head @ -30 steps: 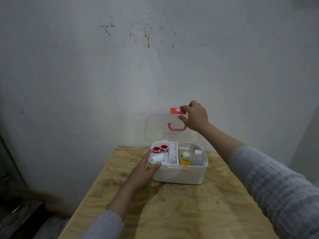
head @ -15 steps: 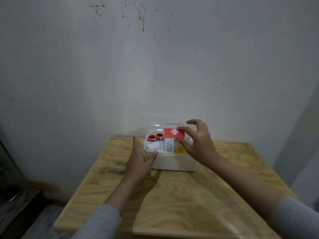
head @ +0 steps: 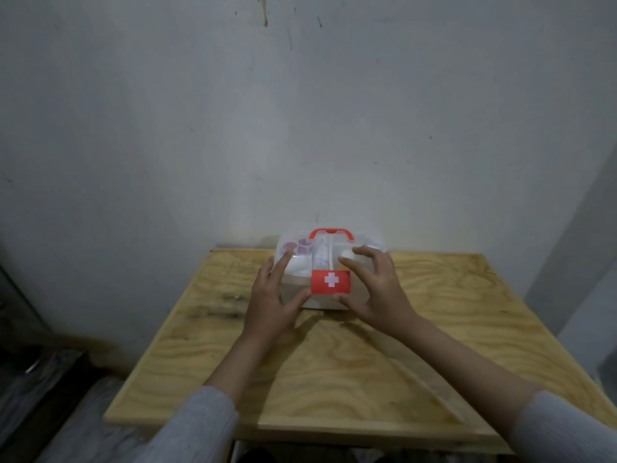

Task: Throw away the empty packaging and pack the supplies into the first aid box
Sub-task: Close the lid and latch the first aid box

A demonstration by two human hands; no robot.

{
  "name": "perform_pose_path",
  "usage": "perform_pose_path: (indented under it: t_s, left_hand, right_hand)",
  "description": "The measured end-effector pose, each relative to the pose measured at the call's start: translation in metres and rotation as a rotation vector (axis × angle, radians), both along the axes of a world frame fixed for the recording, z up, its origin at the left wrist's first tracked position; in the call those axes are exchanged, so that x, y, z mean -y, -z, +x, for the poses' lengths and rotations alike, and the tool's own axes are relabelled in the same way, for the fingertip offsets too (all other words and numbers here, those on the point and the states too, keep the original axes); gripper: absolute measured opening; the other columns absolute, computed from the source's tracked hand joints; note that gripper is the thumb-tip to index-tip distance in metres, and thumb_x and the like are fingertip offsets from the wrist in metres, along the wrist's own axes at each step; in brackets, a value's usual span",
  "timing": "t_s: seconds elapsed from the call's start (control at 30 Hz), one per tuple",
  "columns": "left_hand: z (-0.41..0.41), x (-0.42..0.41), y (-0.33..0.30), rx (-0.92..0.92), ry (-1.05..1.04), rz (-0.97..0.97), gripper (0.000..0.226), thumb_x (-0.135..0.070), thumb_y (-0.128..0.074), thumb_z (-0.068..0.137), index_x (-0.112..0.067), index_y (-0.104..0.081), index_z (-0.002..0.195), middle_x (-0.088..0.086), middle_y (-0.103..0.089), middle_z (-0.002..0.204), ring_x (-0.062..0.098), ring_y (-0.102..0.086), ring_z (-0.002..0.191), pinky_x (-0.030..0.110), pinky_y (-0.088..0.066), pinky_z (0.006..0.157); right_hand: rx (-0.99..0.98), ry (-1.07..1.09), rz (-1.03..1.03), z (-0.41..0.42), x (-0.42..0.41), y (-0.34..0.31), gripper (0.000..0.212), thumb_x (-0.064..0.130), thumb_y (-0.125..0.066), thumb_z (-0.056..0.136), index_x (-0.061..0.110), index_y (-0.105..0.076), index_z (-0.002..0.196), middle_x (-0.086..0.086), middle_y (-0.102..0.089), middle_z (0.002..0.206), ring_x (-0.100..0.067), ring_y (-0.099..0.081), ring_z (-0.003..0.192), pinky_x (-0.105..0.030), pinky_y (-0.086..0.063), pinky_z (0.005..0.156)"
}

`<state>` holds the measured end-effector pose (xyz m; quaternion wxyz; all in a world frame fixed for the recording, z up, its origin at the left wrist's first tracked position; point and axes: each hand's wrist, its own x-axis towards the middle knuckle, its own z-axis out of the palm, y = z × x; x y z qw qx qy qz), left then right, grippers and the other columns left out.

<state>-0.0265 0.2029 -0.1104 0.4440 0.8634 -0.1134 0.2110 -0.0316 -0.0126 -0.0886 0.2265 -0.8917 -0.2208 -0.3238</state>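
Plywood, pale and strongly grained, makes up the table point(head: 334, 362) under my arms, and the first aid box point(head: 329, 262) sits at its far edge, close to the grey, stained wall point(head: 300, 111). Its translucent lid point(head: 334, 243) lies down over the white base, with the red handle point(head: 330, 232) arching along the far top edge and the red latch point(head: 331, 281) with its white cross hanging on the near face. Through the cloudy lid I can make out two red-capped rolls point(head: 297, 253) at the far left corner and a pale upright tube-like packet point(head: 321, 255) near the middle; the rest inside is too blurred to name. My left hand point(head: 273, 299) is spread wide against the left end of the box, fingers reaching up over the lid's left side and thumb pointing toward the lower left corner of the latch. My right hand point(head: 377, 289) is also spread wide, fingertips resting on the lid to the right of the handle, thumb lying along the near face just below the right corner of the latch. Neither hand closes around anything; both press flat on the box. Grey ribbed sleeves point(head: 200, 426) cover my forearms at the near edge of the table. Dark clutter lies on the floor point(head: 36, 379) to the left.
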Motion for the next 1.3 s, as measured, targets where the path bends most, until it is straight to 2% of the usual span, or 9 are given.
perform_pose_path:
  t_s: [0.17, 0.4, 0.53, 0.7, 0.83, 0.93, 1.17, 1.3]
  left_hand:
    - [-0.001, 0.003, 0.002, 0.029, -0.014, 0.014, 0.097, -0.049, -0.079, 0.066, -0.057, -0.017, 0.14, 0.004, -0.034, 0.15, 0.024, -0.032, 0.139, 0.044, -0.042, 0.106]
    - [0.003, 0.015, 0.01, 0.092, -0.102, -0.045, 0.083, -0.053, -0.071, 0.072, -0.055, -0.024, 0.139, 0.007, -0.041, 0.144, 0.027, -0.038, 0.134, 0.051, -0.049, 0.096]
    - [0.008, 0.018, 0.016, 0.13, -0.126, -0.067, 0.076, -0.051, -0.07, 0.073, -0.047, -0.032, 0.14, 0.006, -0.044, 0.14, 0.027, -0.042, 0.13, 0.049, -0.054, 0.089]
    - [0.01, 0.02, 0.02, 0.157, -0.147, -0.063, 0.076, -0.048, -0.071, 0.074, -0.04, -0.037, 0.141, 0.007, -0.046, 0.14, 0.026, -0.044, 0.127, 0.046, -0.056, 0.086]
    - [0.024, 0.017, 0.022, 0.123, -0.118, -0.074, 0.075, -0.057, -0.066, 0.073, -0.047, -0.033, 0.14, 0.003, -0.042, 0.139, 0.024, -0.043, 0.128, 0.047, -0.055, 0.087]
    - [0.037, 0.02, 0.017, 0.094, -0.122, -0.072, 0.075, -0.051, -0.071, 0.073, -0.054, -0.03, 0.135, 0.004, -0.041, 0.135, 0.023, -0.042, 0.125, 0.045, -0.055, 0.088]
    - [0.078, 0.032, -0.003, 0.015, -0.113, -0.012, 0.072, -0.038, -0.076, 0.074, -0.036, -0.037, 0.134, 0.009, -0.038, 0.128, 0.027, -0.042, 0.121, 0.04, -0.051, 0.094]
    - [0.089, 0.031, -0.012, -0.002, -0.127, 0.086, 0.072, -0.035, -0.077, 0.074, -0.03, -0.034, 0.132, 0.011, -0.04, 0.124, 0.028, -0.046, 0.115, 0.037, -0.053, 0.088]
  right_hand:
    - [0.078, 0.074, 0.027, 0.005, -0.006, 0.009, 0.048, 0.04, -0.067, 0.079, 0.016, -0.057, 0.12, -0.013, -0.051, 0.124, -0.023, -0.04, 0.121, -0.06, -0.04, 0.098]
    - [0.146, 0.117, 0.009, 0.01, -0.008, 0.02, 0.045, 0.035, -0.067, 0.082, 0.016, -0.055, 0.121, -0.015, -0.052, 0.124, -0.028, -0.045, 0.121, -0.059, -0.039, 0.101]
    - [0.157, 0.137, 0.021, 0.013, -0.01, 0.025, 0.044, 0.029, -0.069, 0.082, 0.016, -0.054, 0.121, -0.016, -0.053, 0.123, -0.03, -0.046, 0.122, -0.059, -0.038, 0.102]
    - [0.197, 0.128, 0.023, 0.015, -0.01, 0.028, 0.042, 0.025, -0.069, 0.083, 0.014, -0.055, 0.121, -0.012, -0.047, 0.123, -0.028, -0.043, 0.121, -0.06, -0.042, 0.096]
    - [0.17, 0.139, 0.041, 0.018, -0.011, 0.026, 0.041, 0.027, -0.066, 0.085, 0.014, -0.055, 0.122, -0.013, -0.05, 0.123, -0.026, -0.041, 0.122, -0.058, -0.042, 0.098]
    - [0.126, 0.13, 0.038, 0.027, -0.009, 0.017, 0.04, 0.027, -0.063, 0.085, 0.013, -0.055, 0.122, -0.014, -0.05, 0.122, -0.028, -0.042, 0.12, -0.055, -0.039, 0.101]
    - [-0.037, 0.192, -0.004, 0.07, -0.005, -0.009, 0.044, 0.035, -0.066, 0.07, 0.017, -0.057, 0.109, -0.014, -0.053, 0.105, -0.031, -0.052, 0.098, -0.046, -0.046, 0.087]
    - [-0.062, 0.248, -0.037, 0.076, -0.012, -0.011, 0.043, 0.036, -0.068, 0.069, 0.02, -0.055, 0.106, -0.012, -0.053, 0.105, -0.03, -0.05, 0.097, -0.043, -0.043, 0.088]
